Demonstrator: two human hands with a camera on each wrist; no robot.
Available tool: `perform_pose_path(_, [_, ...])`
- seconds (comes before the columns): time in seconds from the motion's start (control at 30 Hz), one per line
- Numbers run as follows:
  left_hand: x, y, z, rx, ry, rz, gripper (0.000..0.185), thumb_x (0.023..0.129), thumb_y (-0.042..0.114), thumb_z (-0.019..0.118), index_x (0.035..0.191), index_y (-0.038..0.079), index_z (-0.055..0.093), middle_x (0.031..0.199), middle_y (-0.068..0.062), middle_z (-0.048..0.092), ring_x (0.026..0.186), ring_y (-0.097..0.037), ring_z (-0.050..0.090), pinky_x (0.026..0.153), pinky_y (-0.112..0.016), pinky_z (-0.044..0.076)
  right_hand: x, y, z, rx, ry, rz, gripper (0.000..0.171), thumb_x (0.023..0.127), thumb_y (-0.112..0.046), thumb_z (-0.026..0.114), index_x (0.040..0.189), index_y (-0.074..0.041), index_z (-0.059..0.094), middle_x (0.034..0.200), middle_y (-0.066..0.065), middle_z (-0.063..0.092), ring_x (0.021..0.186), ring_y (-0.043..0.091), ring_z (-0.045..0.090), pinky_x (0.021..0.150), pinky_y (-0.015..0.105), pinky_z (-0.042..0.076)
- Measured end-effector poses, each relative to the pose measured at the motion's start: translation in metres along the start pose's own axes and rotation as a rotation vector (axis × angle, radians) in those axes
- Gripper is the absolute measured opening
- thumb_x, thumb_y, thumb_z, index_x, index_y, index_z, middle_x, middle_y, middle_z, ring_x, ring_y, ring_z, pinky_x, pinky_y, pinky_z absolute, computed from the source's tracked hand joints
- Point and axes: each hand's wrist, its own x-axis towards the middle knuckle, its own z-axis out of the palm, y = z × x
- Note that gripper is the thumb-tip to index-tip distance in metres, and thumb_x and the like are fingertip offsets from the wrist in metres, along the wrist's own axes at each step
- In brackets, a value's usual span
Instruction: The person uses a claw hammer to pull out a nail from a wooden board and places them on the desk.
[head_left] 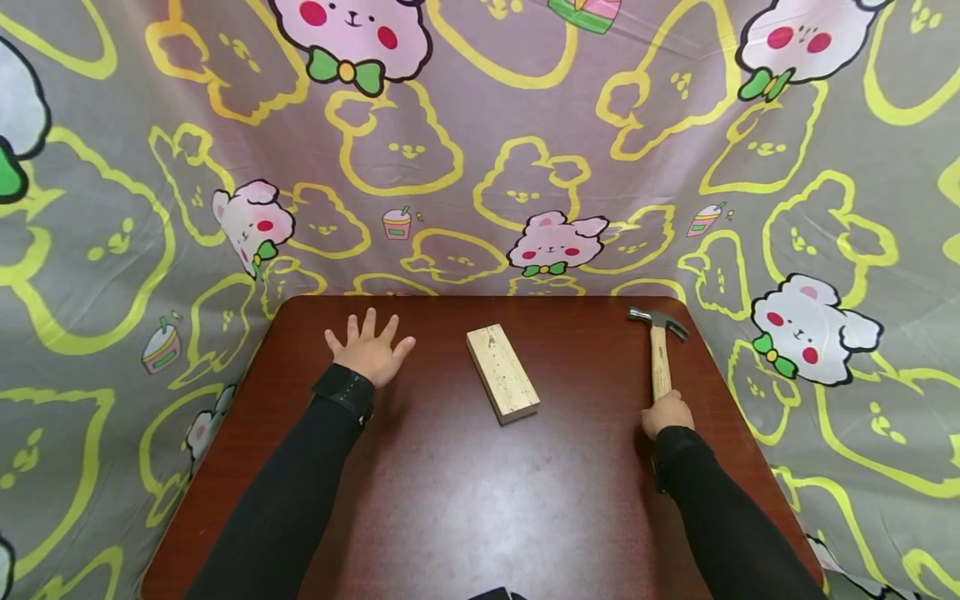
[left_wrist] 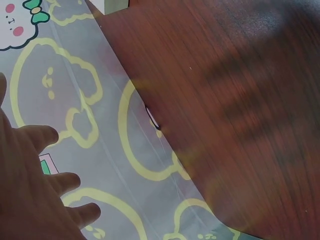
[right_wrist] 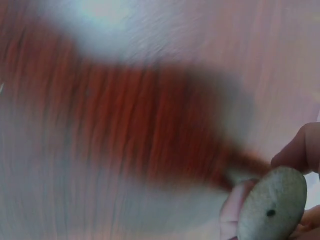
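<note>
My right hand (head_left: 667, 414) grips the wooden handle of a claw hammer (head_left: 660, 362) near its lower end, at the right side of the table. The metal head points away from me, toward the far right corner. In the right wrist view, fingers curl round the handle (right_wrist: 274, 206), whose rounded butt end faces the camera. At the left, my left hand (head_left: 370, 354) spreads its fingers wide over the table and holds nothing. A pale rectangular wood block (head_left: 502, 372) lies between the two hands, touched by neither.
The dark brown table (head_left: 450, 500) has rounded far corners and a glossy patch near me. A grey cloth (head_left: 450, 150) with cartoon animals hangs close round its back and sides. Black sleeves and wrist bands cover both arms.
</note>
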Motion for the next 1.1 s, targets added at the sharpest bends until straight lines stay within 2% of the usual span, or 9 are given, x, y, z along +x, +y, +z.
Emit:
perform_pose_path(0.23, [0.0, -0.004, 0.001, -0.002, -0.009, -0.004, 0.078, 0.101, 0.066, 0.026, 0.161, 0.017, 0.02, 0.163, -0.023, 0.001, 0.145, -0.049, -0.009, 0.102, -0.073, -0.015, -0.002, -0.004, -0.005, 0.02, -0.063, 0.054, 0.059, 0.094, -0.02, 0.054, 0.12, 0.026, 0.028, 0.095, 0.038, 0.052, 0.089, 0.048, 0.058, 0.079, 0.051, 0.049])
perform_pose_path(0.4, [-0.001, -0.003, 0.002, 0.004, -0.012, -0.013, 0.077, 0.101, 0.064, 0.029, 0.161, 0.016, 0.02, 0.163, -0.023, 0.002, 0.145, -0.049, -0.008, 0.102, -0.072, -0.015, 0.002, 0.004, -0.005, 0.084, -0.111, 0.071, 0.055, 0.091, -0.019, 0.053, 0.115, 0.025, 0.031, 0.083, 0.03, 0.053, 0.066, 0.034, 0.063, 0.059, 0.04, 0.052])
perform_pose_path(0.5, [-0.003, -0.003, 0.0, 0.006, -0.01, -0.016, 0.076, 0.102, 0.062, 0.031, 0.16, 0.015, 0.021, 0.163, -0.024, 0.003, 0.145, -0.05, -0.007, 0.103, -0.073, -0.014, 0.005, 0.011, -0.003, 0.148, -0.126, 0.076, 0.045, 0.089, -0.018, 0.052, 0.107, 0.022, 0.04, 0.077, 0.025, 0.056, 0.055, 0.027, 0.064, 0.051, 0.036, 0.053])
perform_pose_path(0.6, [-0.004, -0.003, 0.0, 0.01, -0.011, -0.021, 0.075, 0.102, 0.061, 0.031, 0.16, 0.014, 0.022, 0.163, -0.024, 0.003, 0.145, -0.05, -0.006, 0.103, -0.073, -0.012, 0.005, 0.014, -0.005, 0.162, -0.123, 0.067, 0.034, 0.091, -0.019, 0.05, 0.093, 0.015, 0.052, 0.073, 0.02, 0.059, 0.056, 0.025, 0.063, 0.051, 0.034, 0.051])
perform_pose_path(0.73, [-0.006, -0.004, 0.0, 0.008, -0.015, -0.022, 0.075, 0.102, 0.061, 0.032, 0.16, 0.014, 0.022, 0.163, -0.024, 0.003, 0.145, -0.05, -0.006, 0.103, -0.073, -0.013, -0.001, 0.014, -0.009, 0.112, -0.068, 0.057, 0.038, 0.098, -0.024, 0.05, 0.077, 0.006, 0.06, 0.07, 0.016, 0.059, 0.062, 0.03, 0.059, 0.056, 0.037, 0.048])
perform_pose_path(0.8, [-0.006, -0.005, 0.0, 0.009, -0.018, -0.019, 0.076, 0.102, 0.061, 0.031, 0.16, 0.014, 0.021, 0.163, -0.025, 0.003, 0.145, -0.05, -0.007, 0.103, -0.073, -0.013, -0.003, 0.016, -0.009, 0.096, -0.02, 0.066, 0.04, 0.098, -0.025, 0.05, 0.077, 0.006, 0.062, 0.072, 0.017, 0.058, 0.066, 0.033, 0.057, 0.059, 0.04, 0.046])
perform_pose_path(0.93, [-0.008, -0.006, 0.002, 0.018, -0.034, -0.013, 0.077, 0.102, 0.063, 0.029, 0.161, 0.014, 0.019, 0.163, -0.024, 0.003, 0.145, -0.05, -0.007, 0.104, -0.073, -0.011, -0.005, 0.025, -0.005, 0.102, 0.051, 0.115, 0.04, 0.096, -0.025, 0.051, 0.088, 0.012, 0.062, 0.081, 0.022, 0.058, 0.076, 0.037, 0.056, 0.067, 0.045, 0.046])
perform_pose_path(1.1, [-0.01, -0.007, 0.003, 0.013, -0.023, -0.016, 0.076, 0.102, 0.062, 0.03, 0.161, 0.014, 0.02, 0.163, -0.024, 0.002, 0.145, -0.05, -0.007, 0.104, -0.072, -0.013, -0.004, 0.028, -0.006, 0.142, 0.114, 0.093, 0.04, 0.094, -0.024, 0.052, 0.09, 0.015, 0.061, 0.083, 0.027, 0.06, 0.078, 0.041, 0.058, 0.071, 0.049, 0.048])
